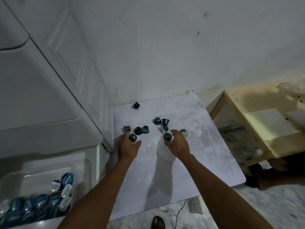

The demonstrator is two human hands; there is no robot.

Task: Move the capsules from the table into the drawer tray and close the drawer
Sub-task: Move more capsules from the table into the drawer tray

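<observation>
Several dark teal capsules lie scattered on the white table [189, 162]. My left hand [127, 147] pinches one capsule [132, 137] between thumb and fingers. My right hand [179, 143] grips another capsule [167, 136] the same way. Loose capsules sit just beyond the hands: one [127, 129] by my left fingertips, a pair [141, 130] in the middle, a cluster [160, 123] farther right, one [184, 133] behind my right hand. A lone capsule [136, 105] lies near the wall. The open drawer tray [33, 176] at lower left holds many capsules [38, 204].
A white cabinet [41, 96] rises left of the table, above the drawer. A wooden bench [264, 121] stands to the right. The wall [165, 47] runs behind the table. A foot in a sandal [158, 223] and a thin cable [179, 212] show on the marble floor below.
</observation>
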